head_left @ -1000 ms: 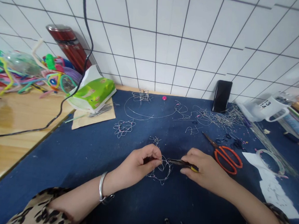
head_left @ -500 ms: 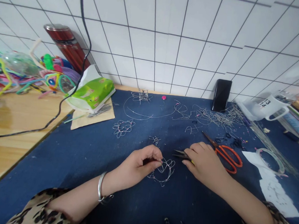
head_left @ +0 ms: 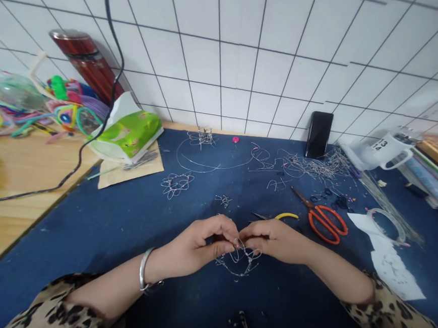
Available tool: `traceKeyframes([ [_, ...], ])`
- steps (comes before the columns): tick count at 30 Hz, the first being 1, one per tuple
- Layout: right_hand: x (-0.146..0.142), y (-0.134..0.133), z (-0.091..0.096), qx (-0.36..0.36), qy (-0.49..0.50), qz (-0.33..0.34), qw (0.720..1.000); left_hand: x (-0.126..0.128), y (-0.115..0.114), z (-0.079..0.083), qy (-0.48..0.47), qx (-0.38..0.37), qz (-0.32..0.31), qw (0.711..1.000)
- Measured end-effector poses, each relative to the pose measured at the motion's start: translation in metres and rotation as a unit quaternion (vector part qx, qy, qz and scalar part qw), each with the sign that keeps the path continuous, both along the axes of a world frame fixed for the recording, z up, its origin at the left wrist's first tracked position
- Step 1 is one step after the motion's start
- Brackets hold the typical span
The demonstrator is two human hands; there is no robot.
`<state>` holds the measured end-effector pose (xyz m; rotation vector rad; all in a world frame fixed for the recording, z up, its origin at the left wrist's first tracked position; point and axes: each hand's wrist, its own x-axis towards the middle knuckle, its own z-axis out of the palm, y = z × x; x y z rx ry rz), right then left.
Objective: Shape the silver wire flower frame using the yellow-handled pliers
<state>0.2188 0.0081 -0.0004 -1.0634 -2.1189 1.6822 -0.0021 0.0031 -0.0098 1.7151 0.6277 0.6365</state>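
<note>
A looped ring of thin silver wire with small pink beads (head_left: 248, 264) hangs from my fingertips over the blue mat. My left hand (head_left: 204, 241), with a silver bangle at the wrist, pinches its upper left edge. Thumb and fingers of my right hand (head_left: 276, 239) close on the wire at the top, close beside the left fingertips. Just behind the right hand lie pliers with a yellow handle (head_left: 287, 216), partly covered by it. Orange-handled scissors (head_left: 328, 224) rest farther right. A similar beaded wire flower (head_left: 177, 185) lies to the left.
Tangled wire (head_left: 317, 164) spreads near a phone (head_left: 319, 135) leaning on the tiled wall. A white mug (head_left: 389, 149), a clear ring-shaped coil (head_left: 386, 225) and paper (head_left: 400, 274) are on the right. At left stand a green tissue pack (head_left: 130, 137) and a red flask (head_left: 86, 62).
My right hand has let go of the pliers, leaving them on the mat, and moved left to the wire ring. My left hand keeps its pinch. The view has shifted slightly.
</note>
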Motion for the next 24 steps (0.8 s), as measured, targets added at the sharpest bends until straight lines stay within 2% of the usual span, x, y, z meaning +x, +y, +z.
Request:
traceKeyframes([
  [3,-0.003,-0.001,-0.005,-0.107,0.047,0.021,0.993,0.000,0.000,0.000,-0.021,-0.011,-0.010,1.000],
  [9,-0.007,-0.007,-0.015,-0.188,0.093,-0.046,0.977,-0.001,-0.001,-0.001,-0.016,-0.024,-0.002,1.000],
  [17,-0.006,-0.006,-0.017,-0.162,0.073,-0.074,0.981,0.000,0.000,0.000,-0.005,-0.026,0.001,1.000],
  [24,-0.005,-0.007,-0.022,-0.163,0.063,-0.127,0.976,0.001,-0.001,0.001,0.011,-0.033,0.004,0.999],
])
